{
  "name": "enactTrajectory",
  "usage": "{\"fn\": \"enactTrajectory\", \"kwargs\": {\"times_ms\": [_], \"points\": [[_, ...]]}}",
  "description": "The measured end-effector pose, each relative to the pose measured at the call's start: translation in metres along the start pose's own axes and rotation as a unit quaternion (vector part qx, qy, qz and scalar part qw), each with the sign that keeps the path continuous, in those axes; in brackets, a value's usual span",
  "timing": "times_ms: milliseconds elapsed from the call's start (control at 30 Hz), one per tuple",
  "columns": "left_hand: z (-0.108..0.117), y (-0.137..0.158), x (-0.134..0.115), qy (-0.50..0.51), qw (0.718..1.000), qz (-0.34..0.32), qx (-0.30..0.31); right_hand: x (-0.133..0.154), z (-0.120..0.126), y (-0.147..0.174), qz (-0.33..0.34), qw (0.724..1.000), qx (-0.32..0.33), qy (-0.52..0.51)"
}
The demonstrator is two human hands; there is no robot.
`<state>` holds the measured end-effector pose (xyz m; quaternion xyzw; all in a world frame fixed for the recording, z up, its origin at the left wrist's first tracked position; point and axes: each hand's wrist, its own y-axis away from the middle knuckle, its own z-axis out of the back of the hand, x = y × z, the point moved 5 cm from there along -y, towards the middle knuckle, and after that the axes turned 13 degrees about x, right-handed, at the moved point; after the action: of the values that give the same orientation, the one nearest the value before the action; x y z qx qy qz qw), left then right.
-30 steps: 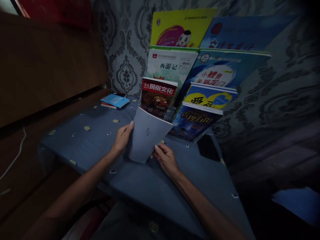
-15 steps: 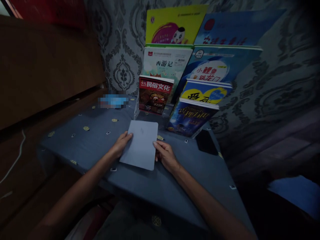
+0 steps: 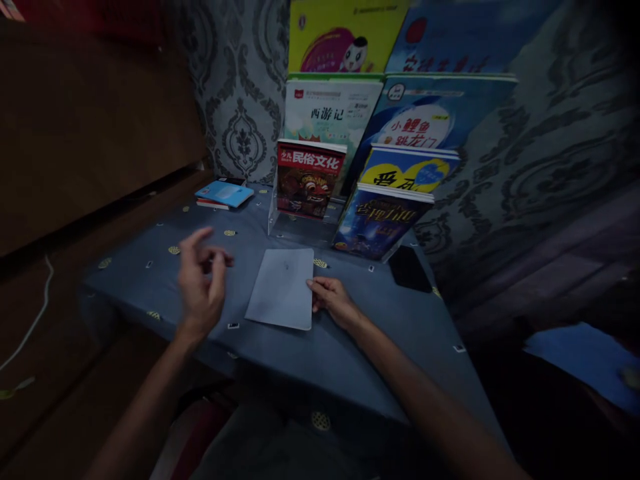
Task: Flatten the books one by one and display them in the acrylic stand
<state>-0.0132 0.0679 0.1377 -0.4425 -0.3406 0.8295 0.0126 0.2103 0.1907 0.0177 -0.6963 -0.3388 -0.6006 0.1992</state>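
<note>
A thin pale notebook [image 3: 281,293] with a plain cover lies on the cloth-covered table, a small dark mark near its top. My right hand [image 3: 333,299] pinches its right edge between thumb and fingers. To the left of the notebook, my left hand [image 3: 201,283] is raised above the cloth, apart from it. Its fingers are loosely bent and spread, with nothing in them.
Behind the notebook, a clear stand [image 3: 273,217] holds several books, among them a red one [image 3: 310,180] and a dark blue one [image 3: 380,223]. A blue-covered stack [image 3: 227,193] lies back left, a black flat object [image 3: 410,269] at right. A patterned wall [image 3: 245,133] rises behind.
My left hand has let go of the notebook's left edge and moved up and left. The notebook has come down nearer the cloth; my right hand keeps its hold.
</note>
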Motion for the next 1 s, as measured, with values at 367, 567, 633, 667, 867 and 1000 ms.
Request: {"fn": "enactTrajectory", "kwargs": {"times_ms": [367, 567, 633, 667, 867, 1000], "points": [[-0.135, 0.032, 0.068, -0.242, 0.913, 0.033, 0.326, -0.002, -0.002, -0.002, 0.008, 0.998, -0.004, 0.057], [-0.139, 0.037, 0.069, -0.28, 0.9, -0.004, 0.333, -0.002, 0.007, -0.004, 0.009, 0.991, -0.01, 0.135], [-0.138, 0.038, 0.068, -0.288, 0.897, -0.01, 0.335, -0.002, 0.013, -0.005, 0.008, 0.985, -0.022, 0.17], [-0.138, 0.038, 0.068, -0.293, 0.895, -0.009, 0.338, -0.002, 0.016, -0.005, 0.008, 0.981, -0.03, 0.19], [-0.138, 0.036, 0.061, -0.318, 0.879, -0.006, 0.356, 0.009, 0.025, 0.004, 0.051, 0.933, -0.122, 0.335], [-0.138, 0.035, 0.056, -0.341, 0.862, 0.0, 0.375, 0.017, 0.011, 0.011, 0.136, 0.859, -0.126, 0.478]]}}
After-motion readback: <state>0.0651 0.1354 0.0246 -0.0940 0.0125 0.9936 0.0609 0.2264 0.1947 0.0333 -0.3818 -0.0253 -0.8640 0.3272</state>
